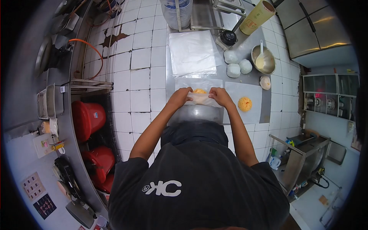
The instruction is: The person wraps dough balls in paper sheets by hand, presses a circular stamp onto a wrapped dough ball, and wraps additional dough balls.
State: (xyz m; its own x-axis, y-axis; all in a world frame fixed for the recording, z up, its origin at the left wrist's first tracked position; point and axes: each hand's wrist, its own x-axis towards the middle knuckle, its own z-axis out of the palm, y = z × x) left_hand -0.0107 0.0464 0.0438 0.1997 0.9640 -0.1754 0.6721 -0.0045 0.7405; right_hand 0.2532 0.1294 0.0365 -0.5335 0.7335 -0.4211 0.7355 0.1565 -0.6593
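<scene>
My left hand (pixel 181 98) and my right hand (pixel 220 97) are closed on opposite ends of a folded edge of a thin translucent sheet (pixel 201 100). The folded part lies over the near side of an orange-yellow crumbly mound (pixel 199 91), whose far side still shows. The rest of that sheet is flat on the metal table behind the mound. To the right of my right hand, a second orange mound (pixel 245 104) with reddish bits sits uncovered on another sheet (pixel 234 90). Beyond my hands is a stack of white translucent sheets (pixel 193 53).
Several wrapped white balls (pixel 233 70) sit at the back right, near a metal bowl (pixel 270 56) with a white spoon (pixel 260 59). Farther back stand a large film roll (pixel 257 17) and a clear tub (pixel 176 13). Red bins (pixel 88 119) are under the left counter.
</scene>
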